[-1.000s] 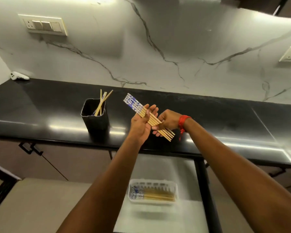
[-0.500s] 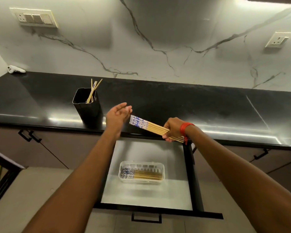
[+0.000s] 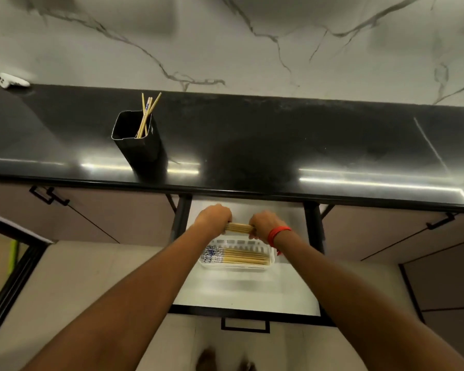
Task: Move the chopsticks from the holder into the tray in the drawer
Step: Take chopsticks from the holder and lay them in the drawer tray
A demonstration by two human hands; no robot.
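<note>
I have both hands closed around 1 bundle of chopsticks (image 3: 239,228), held level over the open drawer (image 3: 248,293) just below the front edge of the black surface (image 3: 279,145). My left hand (image 3: 215,217) wraps the bundle's left end in a fist, and my right hand (image 3: 263,224) wraps the right end the same way, so only a short stretch of pale wood shows between them. The painted ends are hidden inside my grip, and I cannot count the sticks in the bundle. A red band (image 3: 278,233) sits on my right wrist.

The bundle hangs just above the rear edge of the white tray (image 3: 236,268), which lies in the back half of the drawer, near the middle of its width. The tray already carries a layer of chopsticks (image 3: 239,257) lying flat and side by side, blue-and-white patterned ends toward the left wall, plain wooden tips toward the right. I cannot tell whether the bundle in my hands touches the tray rim.

Up on the surface, the black holder (image 3: 142,148) stands upright near the front edge, left of the drawer. A few chopsticks (image 3: 147,113) lean in its back right corner, tips above the rim. A small white object (image 3: 11,81) rests at the far left corner of the surface against the marble wall (image 3: 225,44). The drawer's front handle (image 3: 245,324) faces me.
</note>
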